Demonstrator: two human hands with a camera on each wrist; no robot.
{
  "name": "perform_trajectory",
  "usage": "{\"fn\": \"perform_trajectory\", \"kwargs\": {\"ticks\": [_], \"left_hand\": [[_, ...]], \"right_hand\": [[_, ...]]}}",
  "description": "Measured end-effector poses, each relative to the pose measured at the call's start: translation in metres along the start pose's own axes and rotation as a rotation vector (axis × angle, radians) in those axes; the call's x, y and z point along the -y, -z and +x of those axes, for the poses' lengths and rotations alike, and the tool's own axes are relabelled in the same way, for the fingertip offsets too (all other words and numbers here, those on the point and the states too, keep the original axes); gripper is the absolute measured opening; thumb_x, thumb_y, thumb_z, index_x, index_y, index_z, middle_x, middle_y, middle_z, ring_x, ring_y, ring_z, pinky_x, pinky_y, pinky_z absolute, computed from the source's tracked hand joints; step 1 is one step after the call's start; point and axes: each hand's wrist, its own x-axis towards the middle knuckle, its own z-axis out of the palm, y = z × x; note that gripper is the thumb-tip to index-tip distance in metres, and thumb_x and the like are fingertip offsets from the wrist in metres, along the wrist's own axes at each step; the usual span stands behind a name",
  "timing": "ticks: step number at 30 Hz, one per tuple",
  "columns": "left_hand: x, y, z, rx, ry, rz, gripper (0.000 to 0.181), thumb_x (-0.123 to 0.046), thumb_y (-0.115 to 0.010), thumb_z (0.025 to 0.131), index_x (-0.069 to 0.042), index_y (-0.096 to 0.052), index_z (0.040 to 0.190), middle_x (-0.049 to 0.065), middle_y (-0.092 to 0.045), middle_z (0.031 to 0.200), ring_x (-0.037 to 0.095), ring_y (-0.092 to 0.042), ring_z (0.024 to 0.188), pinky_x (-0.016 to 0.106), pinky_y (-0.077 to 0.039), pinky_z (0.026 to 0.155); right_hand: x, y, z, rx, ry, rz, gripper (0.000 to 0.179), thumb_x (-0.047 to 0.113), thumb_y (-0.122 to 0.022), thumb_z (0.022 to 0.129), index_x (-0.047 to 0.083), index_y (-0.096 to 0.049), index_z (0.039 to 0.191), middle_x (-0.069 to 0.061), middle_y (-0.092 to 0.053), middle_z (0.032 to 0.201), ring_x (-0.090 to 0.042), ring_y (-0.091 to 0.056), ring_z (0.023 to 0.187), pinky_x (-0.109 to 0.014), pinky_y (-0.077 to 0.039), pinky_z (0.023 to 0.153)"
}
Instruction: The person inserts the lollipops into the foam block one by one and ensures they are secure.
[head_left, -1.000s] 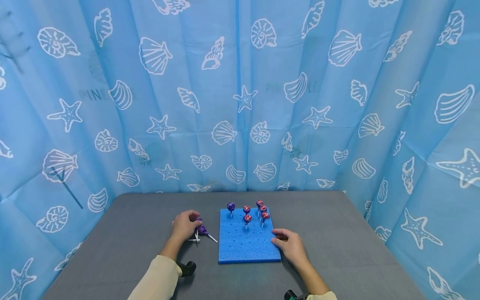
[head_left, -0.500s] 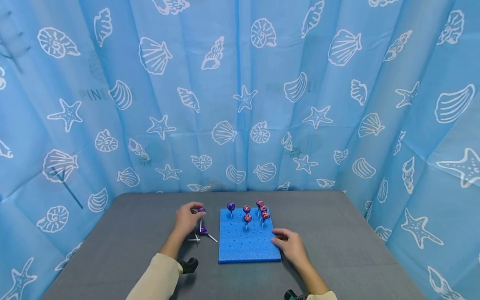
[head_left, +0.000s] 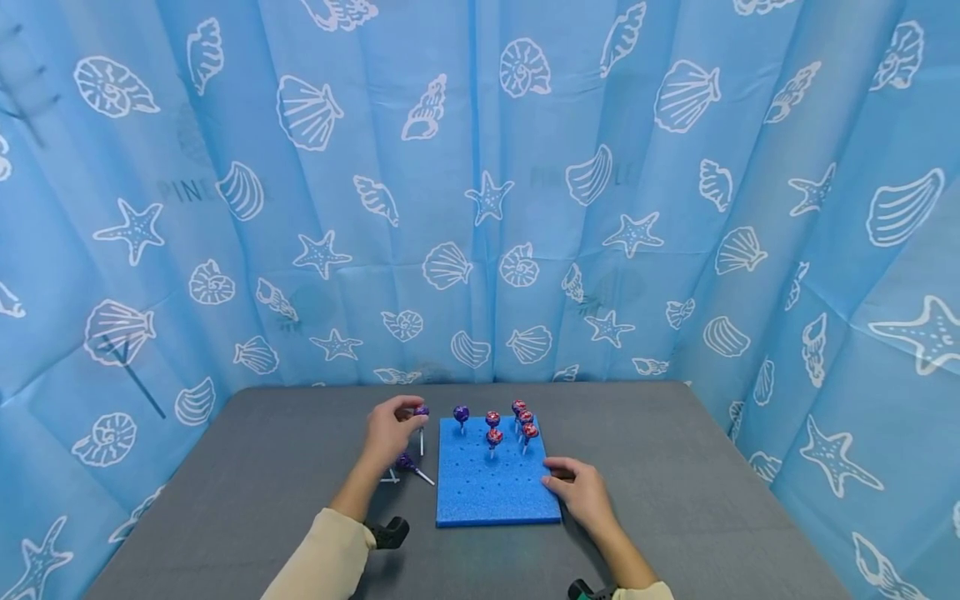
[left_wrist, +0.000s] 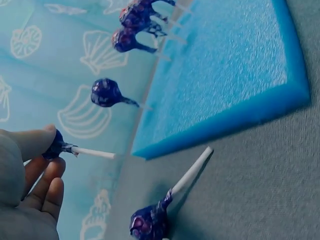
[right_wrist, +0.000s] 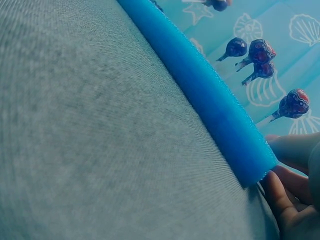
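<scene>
Here, foam board (head_left: 498, 502), six lollipops (head_left: 461, 413) inserted

Left fingers (left_wrist: 54, 169) hide the held lollipop (left_wrist: 70, 148) (partly).

Downward head and (closer) wrist views share foam (head_left: 491, 502).

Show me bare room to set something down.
The gray table is bare right of the right hand, left of the left hand and in front of the blue board. The board's near part is free. Crowded: its back, with standing lollipops, and beside its left edge, where the left hand holds a lollipop near loose lollipops.
</scene>
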Motion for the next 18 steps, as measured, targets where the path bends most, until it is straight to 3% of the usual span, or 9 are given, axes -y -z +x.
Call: {"fn": "perform_trajectory", "kwargs": {"ticks": [9, 18], "left_hand": [[-0.001, -0.014, -0.004, -0.028, -0.042, -0.058, 0.025, -0.007, -0.074, 0.086, -0.006, -0.07, 0.111, 0.005, -0.069, 0.099, 0.02, -0.064, 0.092, 0.039, -0.052, 0.078], [0.002, -0.031, -0.011, -0.043, -0.024, -0.11, 0.024, -0.005, -0.073, 0.086, -0.007, -0.069, 0.11, 0.006, -0.069, 0.1, 0.022, -0.065, 0.093, 0.039, -0.053, 0.079]], "right_hand": [[-0.002, -0.001, 0.001, -0.001, 0.003, 0.002, 0.024, 0.003, -0.074, 0.083, 0.004, -0.072, 0.107, -0.006, -0.069, 0.099, -0.019, -0.064, 0.089, -0.036, -0.053, 0.077], [-0.001, 0.0, -0.001, 0.001, 0.012, -0.007, 0.024, 0.004, -0.074, 0.084, 0.003, -0.071, 0.108, -0.008, -0.069, 0.101, -0.021, -0.063, 0.09, -0.039, -0.052, 0.079]]}}
